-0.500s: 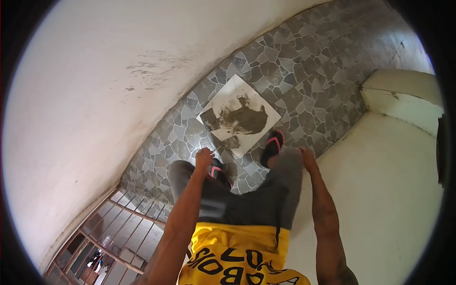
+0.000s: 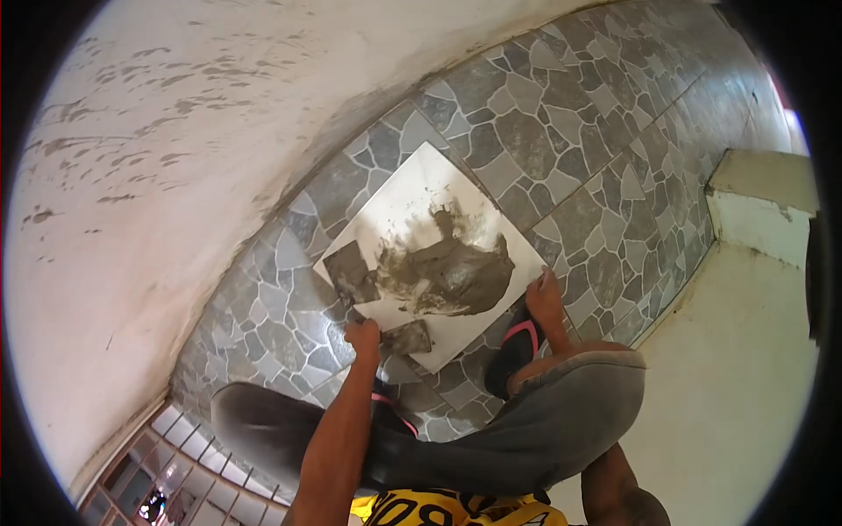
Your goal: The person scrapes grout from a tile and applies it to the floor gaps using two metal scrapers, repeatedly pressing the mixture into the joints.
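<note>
A white square tile [image 2: 419, 180] lies turned on the stone-patterned floor, with a wet grey mortar heap [image 2: 469, 279] spread over its middle. My left hand [image 2: 362, 337] is closed around the handle of a trowel, whose mortar-smeared blade [image 2: 410, 337] rests over the tile's near left edge. A dark, mortar-coated flat square piece [image 2: 350, 273] lies at the tile's left corner. At the right corner, my right hand [image 2: 545, 296] has its fingers closed at the tile's edge, with the forearm partly hidden behind my right knee.
My sandalled right foot [image 2: 511, 355] stands close to the tile's near right side. A white wall [image 2: 175, 219] with mortar splatters rises on the left. A pale ledge [image 2: 761, 206] juts out on the right, and a barred metal gate [image 2: 189, 465] stands at lower left.
I have crouched lower, so the tile looks nearer. My right hand has moved from beside my knee down to the tile's right corner. The trowel remains in my left hand.
</note>
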Action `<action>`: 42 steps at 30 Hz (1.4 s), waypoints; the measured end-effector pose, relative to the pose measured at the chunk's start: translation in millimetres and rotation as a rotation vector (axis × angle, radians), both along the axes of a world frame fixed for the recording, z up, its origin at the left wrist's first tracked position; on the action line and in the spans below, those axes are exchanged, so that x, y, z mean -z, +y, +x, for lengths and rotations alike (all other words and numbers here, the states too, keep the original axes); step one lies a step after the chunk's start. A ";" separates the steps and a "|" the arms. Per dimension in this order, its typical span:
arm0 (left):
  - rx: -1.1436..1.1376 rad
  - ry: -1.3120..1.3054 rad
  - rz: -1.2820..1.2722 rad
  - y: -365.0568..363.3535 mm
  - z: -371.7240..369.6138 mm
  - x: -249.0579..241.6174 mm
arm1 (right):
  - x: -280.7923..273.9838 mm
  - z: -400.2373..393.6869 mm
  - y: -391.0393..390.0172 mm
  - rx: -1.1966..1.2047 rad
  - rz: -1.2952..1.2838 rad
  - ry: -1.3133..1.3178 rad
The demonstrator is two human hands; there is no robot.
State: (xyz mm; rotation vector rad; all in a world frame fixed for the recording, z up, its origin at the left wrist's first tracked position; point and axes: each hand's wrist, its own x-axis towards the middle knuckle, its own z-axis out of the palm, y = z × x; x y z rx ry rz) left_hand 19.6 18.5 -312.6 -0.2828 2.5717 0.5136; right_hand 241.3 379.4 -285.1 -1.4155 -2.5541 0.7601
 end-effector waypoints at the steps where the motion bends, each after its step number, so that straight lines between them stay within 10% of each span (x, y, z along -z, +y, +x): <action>1: -0.116 -0.024 0.158 8.8 -4.9 -10.2 | -1.6 -1.5 -6.8 0.033 -0.064 -0.011; 9: -0.187 -0.257 0.487 18.2 -26.5 -2.8 | -28.5 -2.2 -12.1 0.292 -0.504 0.073; 16: -0.209 -0.282 0.793 144.4 -44.0 -40.2 | -20.4 4.3 15.2 0.234 -0.204 0.067; 27: 0.117 -0.369 0.825 365.8 -50.0 -63.7 | -28.7 3.2 187.7 0.334 -0.030 0.035; 37: 0.752 -0.539 0.666 451.7 -68.0 -48.6 | -44.0 -56.2 122.4 0.186 0.162 0.019; 42: 0.481 0.221 0.576 471.8 -74.4 -33.5 | -43.6 -68.4 120.0 0.034 0.288 0.005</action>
